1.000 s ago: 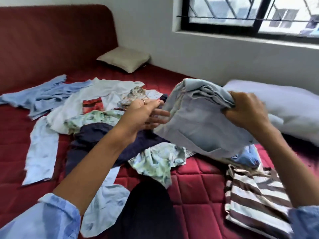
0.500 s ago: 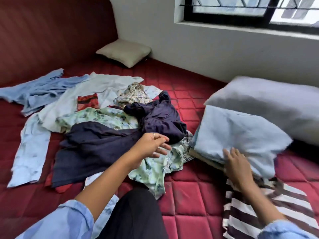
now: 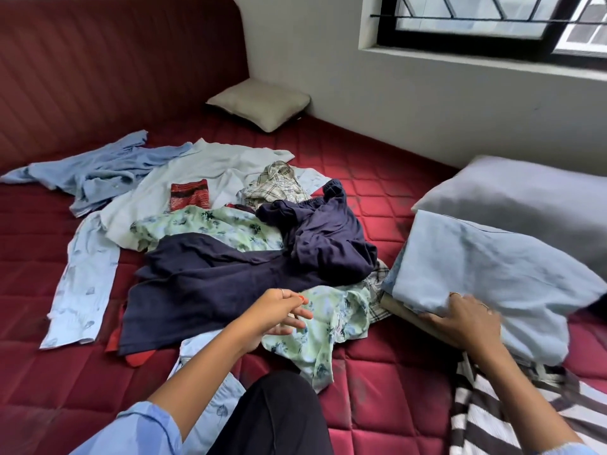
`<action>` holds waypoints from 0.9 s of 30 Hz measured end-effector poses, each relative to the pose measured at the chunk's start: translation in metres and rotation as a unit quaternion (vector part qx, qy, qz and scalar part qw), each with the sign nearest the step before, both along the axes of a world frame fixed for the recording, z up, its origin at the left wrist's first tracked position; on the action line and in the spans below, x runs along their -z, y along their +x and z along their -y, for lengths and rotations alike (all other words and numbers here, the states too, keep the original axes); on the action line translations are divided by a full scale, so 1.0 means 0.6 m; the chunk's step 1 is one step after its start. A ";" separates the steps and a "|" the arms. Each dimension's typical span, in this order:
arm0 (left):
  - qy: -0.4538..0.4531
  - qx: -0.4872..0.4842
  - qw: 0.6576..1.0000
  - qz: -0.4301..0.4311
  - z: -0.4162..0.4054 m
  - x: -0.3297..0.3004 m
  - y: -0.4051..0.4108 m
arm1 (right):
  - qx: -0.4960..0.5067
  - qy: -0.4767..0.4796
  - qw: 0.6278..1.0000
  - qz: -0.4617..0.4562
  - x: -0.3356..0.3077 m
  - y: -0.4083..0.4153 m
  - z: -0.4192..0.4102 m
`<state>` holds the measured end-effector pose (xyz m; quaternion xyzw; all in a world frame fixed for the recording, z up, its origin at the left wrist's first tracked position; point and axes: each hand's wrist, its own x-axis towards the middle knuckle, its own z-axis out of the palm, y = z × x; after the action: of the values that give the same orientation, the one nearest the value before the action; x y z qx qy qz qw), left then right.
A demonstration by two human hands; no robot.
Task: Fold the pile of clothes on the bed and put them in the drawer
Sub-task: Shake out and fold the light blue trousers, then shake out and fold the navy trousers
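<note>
A person sits on a bed (image 3: 377, 382) covered in a quilted red sheet, seen from a camera on their head looking down at both hands. The right hand (image 3: 466, 323) lies flat, fingers straight, on the near edge of a folded pale blue garment (image 3: 486, 274); its grip is relaxed and closes on nothing. That garment sits on top of a small stack at the right, with a brown fold (image 3: 404, 311) showing beneath it and a grey pillow (image 3: 525, 205) just behind. A brown and white striped cloth (image 3: 512, 412) lies under the right forearm. The left hand (image 3: 279, 311) hovers just above the pile of unfolded clothes (image 3: 230, 244) in the middle of the bed, fingers loosely curled, a ring on one finger, holding nothing. Directly below it is a green floral garment (image 3: 328, 326). Beyond that spread a large navy top (image 3: 203, 284) and a second navy piece (image 3: 328, 238) bunched to its right. Further back lie a checked shirt (image 3: 276, 185), a white shirt (image 3: 197, 178) with a small red patterned piece (image 3: 190, 195) on it, and a light blue shirt (image 3: 98, 172) at the far left. A long pale printed piece (image 3: 82, 284) stretches along the left side. A small beige cushion (image 3: 259, 103) rests in the far corner against the red headboard (image 3: 115, 70). A barred window (image 3: 476, 21) is set in the wall at upper right.
</note>
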<state>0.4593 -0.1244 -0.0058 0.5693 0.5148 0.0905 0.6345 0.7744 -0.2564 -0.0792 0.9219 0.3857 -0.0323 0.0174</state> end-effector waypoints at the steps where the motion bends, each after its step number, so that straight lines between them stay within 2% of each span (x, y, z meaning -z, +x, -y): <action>1: -0.002 -0.005 1.000 0.001 -0.002 0.002 -0.009 | 0.003 0.045 0.999 0.002 -0.009 -0.020 -0.012; 3: -0.002 -0.017 1.000 0.001 -0.011 0.005 -0.028 | -0.037 0.176 0.984 -0.006 -0.020 -0.072 -0.054; 5: -0.005 -0.033 0.999 -0.002 -0.021 0.005 -0.046 | -0.101 0.253 0.962 -0.031 -0.021 -0.132 -0.108; 6: -0.008 -0.041 0.999 0.000 -0.024 0.004 -0.054 | -0.126 0.257 0.957 -0.047 -0.022 -0.160 -0.138; 8: -0.008 -0.057 0.998 0.007 -0.034 0.000 -0.076 | -0.151 0.195 0.966 -0.075 -0.022 -0.208 -0.202; 10: -0.004 -0.073 0.997 0.011 -0.044 -0.008 -0.104 | -0.134 0.102 0.982 -0.086 -0.015 -0.233 -0.255; 12: 0.005 -0.083 0.996 0.008 -0.053 -0.014 -0.140 | -0.104 0.061 0.989 -0.084 -0.003 -0.236 -0.293; 14: 0.008 -0.110 0.994 0.012 -0.061 -0.017 -0.177 | -0.061 0.071 0.992 -0.087 -0.002 -0.230 -0.314; 16: -0.006 -0.149 0.989 0.014 -0.067 -0.015 -0.217 | -0.024 0.135 0.982 -0.133 -0.008 -0.229 -0.329; 18: -0.023 -0.185 0.983 0.005 -0.068 -0.006 -0.258 | -0.027 0.196 0.963 -0.183 -0.027 -0.242 -0.337; 22: -0.085 -0.246 0.965 0.005 -0.052 0.014 -0.318 | -0.165 0.275 0.916 -0.240 -0.080 -0.299 -0.330; 25: -0.120 -0.266 0.956 0.014 -0.035 0.015 -0.335 | -0.282 0.327 0.855 -0.287 -0.124 -0.371 -0.298; 27: -0.130 -0.268 0.954 0.044 -0.023 0.004 -0.342 | -0.368 0.316 0.805 -0.342 -0.161 -0.441 -0.259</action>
<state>0.2542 -0.1104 -0.0081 0.3185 0.6274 0.2139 0.6776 0.5096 -0.1010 0.0176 0.5942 0.6659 -0.2132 -0.3975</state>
